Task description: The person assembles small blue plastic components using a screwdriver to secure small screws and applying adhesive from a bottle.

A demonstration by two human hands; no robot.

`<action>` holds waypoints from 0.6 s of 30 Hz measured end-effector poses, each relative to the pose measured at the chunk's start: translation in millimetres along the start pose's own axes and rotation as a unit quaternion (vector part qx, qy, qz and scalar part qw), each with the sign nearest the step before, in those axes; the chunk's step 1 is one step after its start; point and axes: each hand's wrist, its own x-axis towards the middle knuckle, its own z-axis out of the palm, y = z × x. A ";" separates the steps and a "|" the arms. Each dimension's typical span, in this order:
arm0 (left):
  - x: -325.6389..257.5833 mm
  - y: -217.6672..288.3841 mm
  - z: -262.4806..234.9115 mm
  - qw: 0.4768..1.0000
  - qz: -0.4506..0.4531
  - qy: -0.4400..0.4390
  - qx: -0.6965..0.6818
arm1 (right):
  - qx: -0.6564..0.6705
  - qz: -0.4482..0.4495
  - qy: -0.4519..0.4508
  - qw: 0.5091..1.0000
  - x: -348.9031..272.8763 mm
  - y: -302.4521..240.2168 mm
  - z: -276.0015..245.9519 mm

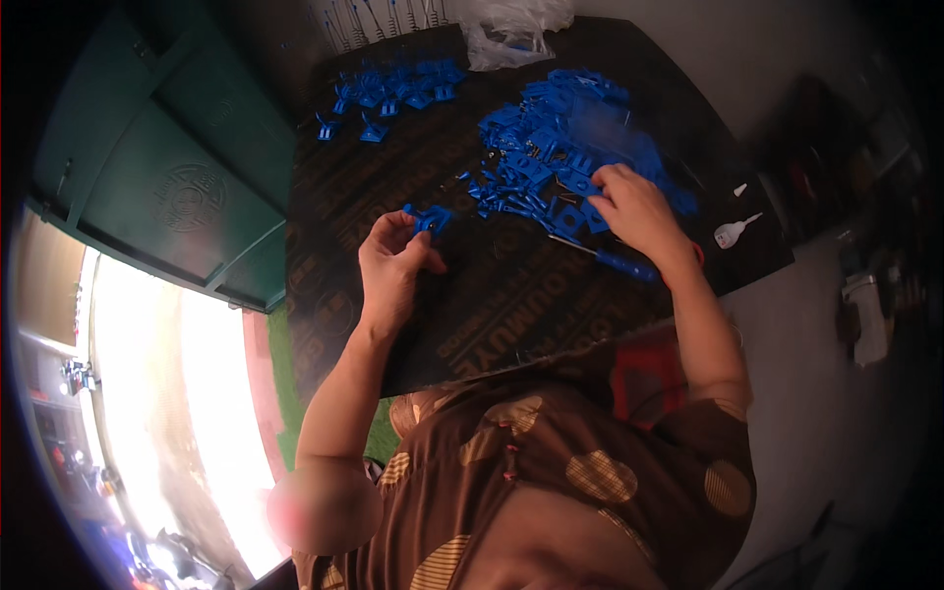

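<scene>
1. L hand [393, 261]: thumb and fingers pinch a small blue plastic part [431, 220], which sits at the fingertips, sticking out beyond them toward the R side. Its long axis seems to run roughly crosswise, but it's too small to be sure.
2. R hand [634, 206]: fingers bent together, touching or just above the near R edge of a heap of loose blue pieces [551, 118]. Can't tell if anything's gripped.
3. Key relation: the heap lies ahead and to the R of the L hand, apart from it; the R hand is clearly nearer, right at its edge. The held part is L of the R hand, w/ bare tabletop [492, 305] between.
4. Screwdriver w/ blue handle [624, 264]: just on the near side of the R hand, by the wrist; long axis slants, shaft pointing L and slightly away.
5. Beyond the L hand, well apart: a cluster of similar blue parts [393, 84]. R of the R hand: a small white bottle [733, 233] w/ thin nozzle.
6. Writing: large brownish lettering repeats across the tabletop (wording left out); a round emblem w/ raised characters is on the green metal door [147, 226], far L of the L hand, approx. unreadable.
</scene>
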 end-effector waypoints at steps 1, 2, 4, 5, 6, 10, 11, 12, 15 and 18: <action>-0.2 0.1 0.5 1.000 -0.003 -0.004 0.000 | 0.000 0.005 0.000 1.000 -7.7 1.9 -9.4; -0.7 1.6 1.5 1.000 0.002 -0.004 -0.004 | 0.017 0.022 -0.009 1.000 -17.2 4.0 -18.1; -2.6 4.2 4.1 1.000 0.007 0.001 -0.006 | 0.036 0.039 -0.021 0.998 -34.8 4.4 -32.6; -3.4 4.4 4.6 1.000 0.005 0.001 -0.006 | 0.032 0.058 -0.049 0.997 -43.4 2.9 -39.4; -3.4 5.2 5.7 1.000 0.002 0.000 -0.002 | 0.027 0.078 -0.076 0.994 -52.0 2.5 -43.6; -3.0 4.3 7.2 1.000 -0.004 -0.003 0.002 | 0.024 0.024 -0.061 0.998 -76.7 3.8 -40.3; -2.6 4.5 7.1 1.000 -0.004 -0.004 0.002 | 0.024 0.025 -0.060 0.998 -78.9 3.6 -36.8; -3.0 4.5 5.7 1.000 0.001 -0.007 0.012 | 0.005 0.000 -0.054 0.999 -79.7 2.5 -31.5; -2.8 2.7 2.3 1.000 0.000 -0.001 0.026 | -0.021 -0.031 -0.049 0.998 -82.3 -1.2 -17.4; -1.6 3.4 2.8 1.000 -0.008 0.009 0.025 | -0.045 -0.037 -0.039 0.998 -83.5 0.0 -8.7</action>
